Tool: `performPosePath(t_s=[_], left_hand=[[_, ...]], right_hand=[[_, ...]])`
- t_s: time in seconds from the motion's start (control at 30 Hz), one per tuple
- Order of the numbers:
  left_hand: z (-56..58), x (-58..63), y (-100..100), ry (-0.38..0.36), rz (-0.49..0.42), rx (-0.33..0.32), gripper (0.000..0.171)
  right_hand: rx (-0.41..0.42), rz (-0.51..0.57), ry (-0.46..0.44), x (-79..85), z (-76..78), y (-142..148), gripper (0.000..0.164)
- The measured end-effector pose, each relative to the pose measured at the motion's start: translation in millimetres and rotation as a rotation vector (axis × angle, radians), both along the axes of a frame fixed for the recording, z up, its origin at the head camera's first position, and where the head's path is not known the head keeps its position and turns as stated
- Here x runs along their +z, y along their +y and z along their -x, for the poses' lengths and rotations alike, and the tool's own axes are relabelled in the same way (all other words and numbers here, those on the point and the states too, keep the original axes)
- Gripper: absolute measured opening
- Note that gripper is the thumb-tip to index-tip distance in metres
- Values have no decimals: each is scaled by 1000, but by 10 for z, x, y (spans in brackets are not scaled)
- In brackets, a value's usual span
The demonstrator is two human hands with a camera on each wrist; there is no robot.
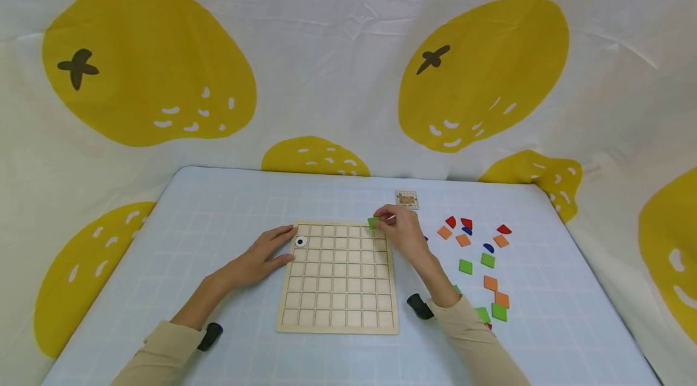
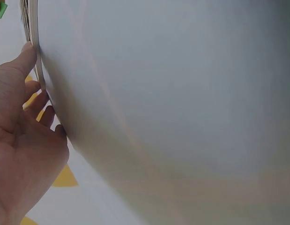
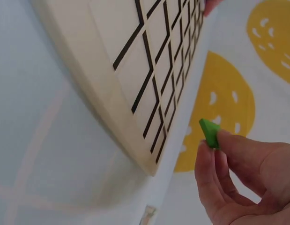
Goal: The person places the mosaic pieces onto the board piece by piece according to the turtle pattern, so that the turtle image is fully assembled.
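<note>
A wooden grid board (image 1: 337, 331) with square cells lies flat in front of me. Thumb and index finger of my right hand (image 1: 403, 233) pinch a green square tile (image 3: 210, 133), held over the board's far right corner in the head view. The right wrist view shows the tile clear of the board's surface. My left hand (image 1: 260, 259) touches the board's left edge, fingers and thumb extended loosely along it. Near those fingers, a white disc with a black dot (image 1: 301, 242) sits in the upper left of the grid.
Right of the board, several loose tiles lie scattered: green squares (image 1: 487, 260), orange squares (image 1: 490, 283), red wedges (image 1: 503, 229) and blue half-rounds (image 1: 488, 248). A small picture card (image 1: 406, 199) lies behind my right hand. A lemon-print cloth (image 1: 327, 41) hangs behind the table.
</note>
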State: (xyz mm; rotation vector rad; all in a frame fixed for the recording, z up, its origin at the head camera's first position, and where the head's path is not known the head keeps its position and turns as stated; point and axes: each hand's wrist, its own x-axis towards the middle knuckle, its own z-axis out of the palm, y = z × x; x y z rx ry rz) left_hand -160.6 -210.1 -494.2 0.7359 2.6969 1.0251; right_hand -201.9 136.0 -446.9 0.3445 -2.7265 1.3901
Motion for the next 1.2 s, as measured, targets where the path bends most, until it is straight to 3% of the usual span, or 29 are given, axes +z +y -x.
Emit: performPosePath(t_s=[0.83, 1.2], left_hand=[[0, 7, -13, 16, -23, -18, 64], [11, 2, -15, -7, -11, -12, 66]], right_hand=[[154, 124, -29, -122, -83, -692, 8], [206, 104, -62, -166, -121, -925, 10]])
